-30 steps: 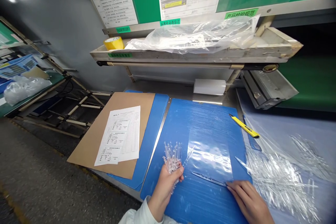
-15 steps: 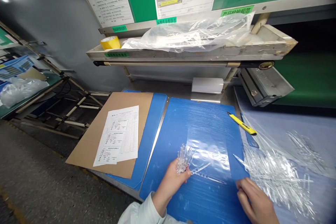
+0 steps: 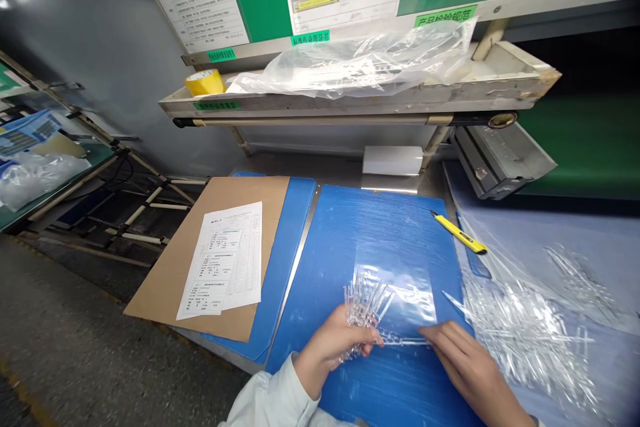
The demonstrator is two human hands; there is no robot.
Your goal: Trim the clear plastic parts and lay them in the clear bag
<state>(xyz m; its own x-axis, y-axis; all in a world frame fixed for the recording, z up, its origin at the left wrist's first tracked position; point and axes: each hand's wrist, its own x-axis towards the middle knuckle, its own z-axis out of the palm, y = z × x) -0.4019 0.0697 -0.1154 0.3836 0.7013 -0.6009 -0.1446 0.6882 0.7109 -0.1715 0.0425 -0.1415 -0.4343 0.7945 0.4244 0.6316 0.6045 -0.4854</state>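
My left hand (image 3: pixel 343 340) is closed around a fanned bunch of thin clear plastic strips (image 3: pixel 367 300), their tips pointing up and away from me. One clear strip with holes (image 3: pixel 400 341) sticks out sideways from that hand, low over the blue mat. At its far end my right hand (image 3: pixel 463 357) pinches it between thumb and fingers. Beneath the hands, a flat clear plastic bag (image 3: pixel 413 290) lies on the blue mat (image 3: pixel 345 220). To the right of my right hand spreads a loose heap of similar clear strips (image 3: pixel 535 340).
A yellow utility knife (image 3: pixel 460 233) lies at the mat's right edge. Printed sheets (image 3: pixel 250 260) rest on brown cardboard (image 3: pixel 175 273) to the left. Above the bench, a shelf (image 3: pixel 350 103) carries yellow tape (image 3: pixel 205 83) and plastic film (image 3: pixel 370 63). A metal tray (image 3: pixel 500 160) juts out at right.
My right hand has moved left from beside the heap to the end of the sideways strip and closed on it. The bunch in my left hand has shifted slightly right and fanned out.
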